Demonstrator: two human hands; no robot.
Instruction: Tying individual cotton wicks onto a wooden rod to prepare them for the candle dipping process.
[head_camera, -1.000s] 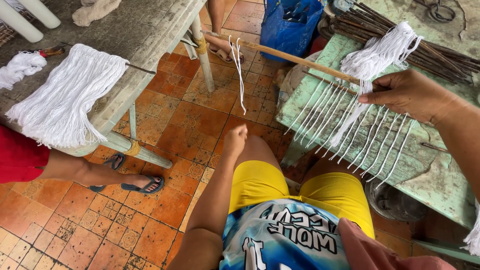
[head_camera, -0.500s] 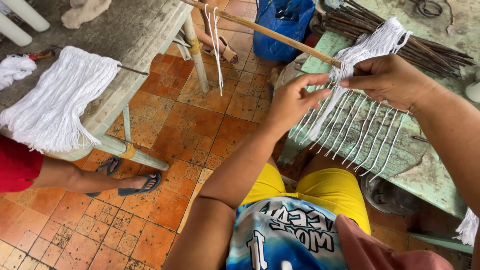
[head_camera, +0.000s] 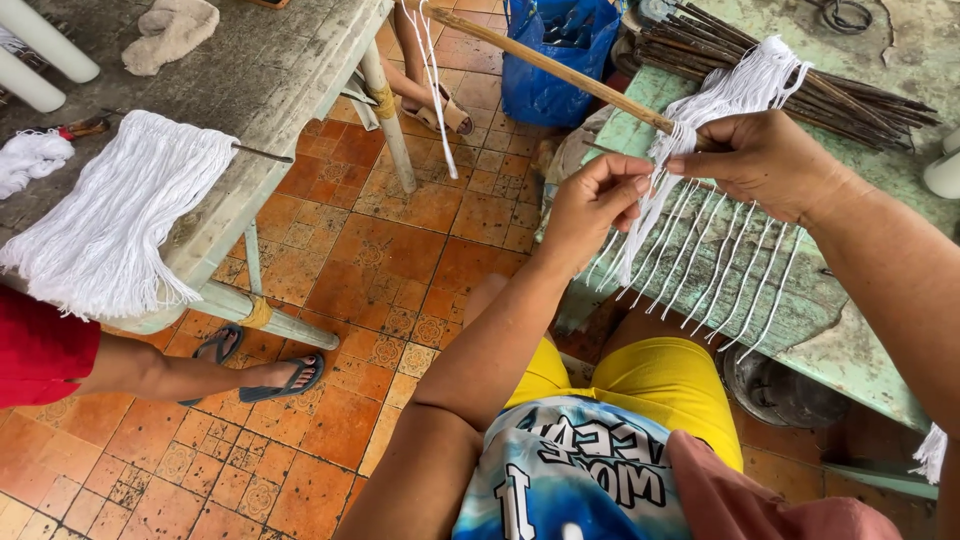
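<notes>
A long wooden stick (head_camera: 545, 67) slants from the top centre down to my hands, with loose white strings (head_camera: 432, 70) hanging from its far end. My right hand (head_camera: 765, 160) grips the stick's near end together with a thick bunch of white yarn (head_camera: 735, 90). My left hand (head_camera: 592, 205) pinches a few white strands (head_camera: 638, 225) hanging just below that grip. More white strands (head_camera: 730, 270) hang in a row from a thin rod over the green table (head_camera: 830, 310).
A pile of dark sticks (head_camera: 800, 65) lies on the green table's far side. A grey bench (head_camera: 250, 70) at left carries a white yarn fringe (head_camera: 115, 215). Another person's legs in sandals (head_camera: 270, 375) stand below it. A blue bag (head_camera: 560, 50) sits on the orange tile floor.
My left hand rose from a fist near my knee to the hanging strands and closed its fingers on them. The stick's far end swung up and left.
</notes>
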